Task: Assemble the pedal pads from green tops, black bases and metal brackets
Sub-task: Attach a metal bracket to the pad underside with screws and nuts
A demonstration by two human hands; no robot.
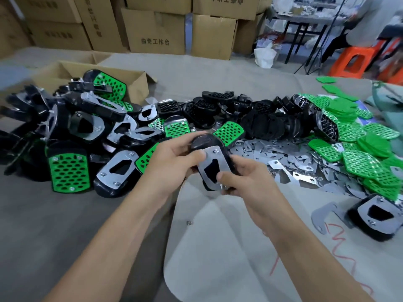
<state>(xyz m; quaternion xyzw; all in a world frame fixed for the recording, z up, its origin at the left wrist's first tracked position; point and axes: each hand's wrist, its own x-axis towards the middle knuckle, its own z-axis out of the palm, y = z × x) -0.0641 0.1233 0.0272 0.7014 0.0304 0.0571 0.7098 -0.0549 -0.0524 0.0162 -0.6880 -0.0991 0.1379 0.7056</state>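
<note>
**One pedal pad held in both hands, parts heaped around**

The left hand (174, 158) grips the upper left edge of a pedal pad (200, 141), fingers curled round its rim and thumb flat on the plate. The right hand (242, 182) pinches the lower right end, thumb on top and fingers curled beneath. The pad is held above the table (65, 214), underside up. Its black base is a glossy rounded oval. On it lies a flat, shiny metal bracket (207, 168) with an angular cut-out in its middle and one screw head visible at its top corner.

One small loose screw (189, 222) lies on the grey cloth below the hands.

To the left is a heap of finished pads (72, 131), too many to count. Some show green faces punched with oval holes, others show bracket sides. Behind the hands is a heap of bare black bases (250, 114). To the right, thin silver brackets (283, 153) are scattered flat. Past them are perforated green tops (359, 149), piled in overlapping layers.

At the near right sit one more pad, bracket side up (370, 216), and one separate bracket (322, 214) just beside it.

One open cardboard box (135, 83) stands behind the finished heap, and a green-faced pad lies at its rim. What is inside the box cannot be seen. Closed cartons (157, 29) are stacked behind it, with orange plastic stools (353, 62) at the far right.
</note>
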